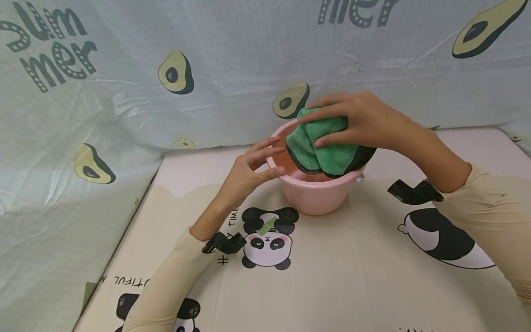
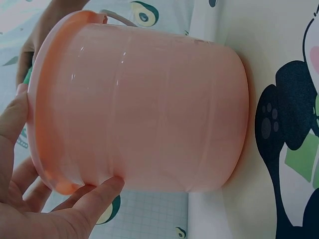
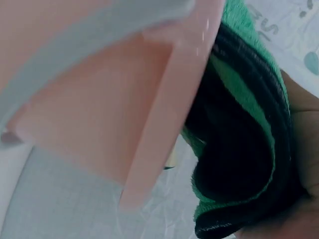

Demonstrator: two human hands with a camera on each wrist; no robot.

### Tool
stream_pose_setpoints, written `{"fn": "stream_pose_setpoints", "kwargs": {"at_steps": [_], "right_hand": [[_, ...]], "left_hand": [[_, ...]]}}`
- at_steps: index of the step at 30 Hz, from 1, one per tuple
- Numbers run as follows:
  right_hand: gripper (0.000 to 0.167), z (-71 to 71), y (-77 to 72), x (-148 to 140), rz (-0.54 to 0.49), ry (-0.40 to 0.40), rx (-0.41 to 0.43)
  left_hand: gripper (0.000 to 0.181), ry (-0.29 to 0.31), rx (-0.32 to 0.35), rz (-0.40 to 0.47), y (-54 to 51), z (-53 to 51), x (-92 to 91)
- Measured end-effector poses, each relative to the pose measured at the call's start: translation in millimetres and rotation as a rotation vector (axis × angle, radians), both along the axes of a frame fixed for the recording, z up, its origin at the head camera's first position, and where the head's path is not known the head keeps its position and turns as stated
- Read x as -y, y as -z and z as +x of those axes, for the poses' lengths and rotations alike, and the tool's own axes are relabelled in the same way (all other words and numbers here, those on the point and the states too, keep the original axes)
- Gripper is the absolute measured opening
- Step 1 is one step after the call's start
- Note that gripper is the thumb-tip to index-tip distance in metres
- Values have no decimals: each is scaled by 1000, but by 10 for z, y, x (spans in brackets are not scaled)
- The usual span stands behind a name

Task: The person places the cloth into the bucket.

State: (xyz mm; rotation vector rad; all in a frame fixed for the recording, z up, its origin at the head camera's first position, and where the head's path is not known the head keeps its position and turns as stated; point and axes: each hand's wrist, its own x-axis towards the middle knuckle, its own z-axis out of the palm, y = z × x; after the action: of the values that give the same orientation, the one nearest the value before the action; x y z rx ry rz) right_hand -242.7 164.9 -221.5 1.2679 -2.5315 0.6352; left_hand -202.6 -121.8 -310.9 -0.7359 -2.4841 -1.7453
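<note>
A pink bucket [image 1: 317,198] stands upright on the table near its back edge. At the bucket's left rim is my left hand [image 1: 250,170], holding it with thumb and some fingers over the rim; in the left wrist view another finger lies against the outer wall. My right hand [image 1: 365,120] grips a folded green towel [image 1: 325,143] with dark edging and a black underside. The towel is over the bucket's opening, its lower part within the rim. Close up in the right wrist view, the towel [image 3: 281,84] hangs beside the rim. Most of the bucket's inside is hidden.
A pale handle [image 3: 89,59] hangs on the bucket's side. The table wears a cream cover [image 1: 332,276] printed with pandas. Behind and to the left hangs a pale sheet [image 1: 232,60] with avocado prints. Dark straps [image 1: 415,192] sit at both wrists.
</note>
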Motion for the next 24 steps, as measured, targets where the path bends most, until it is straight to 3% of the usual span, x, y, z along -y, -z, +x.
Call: {"fn": "stream_pose_setpoints", "kwargs": {"at_steps": [7, 17, 24], "right_hand": [[55, -125, -83, 43, 172, -13, 144], [61, -357, -184, 277, 474, -162, 245], [57, -481, -181, 430, 588, -273, 288]], "left_hand": [[44, 1, -22, -14, 44, -35, 20], [46, 3, -20, -24, 45, -38, 28], [44, 4, -22, -21, 45, -40, 32]]}}
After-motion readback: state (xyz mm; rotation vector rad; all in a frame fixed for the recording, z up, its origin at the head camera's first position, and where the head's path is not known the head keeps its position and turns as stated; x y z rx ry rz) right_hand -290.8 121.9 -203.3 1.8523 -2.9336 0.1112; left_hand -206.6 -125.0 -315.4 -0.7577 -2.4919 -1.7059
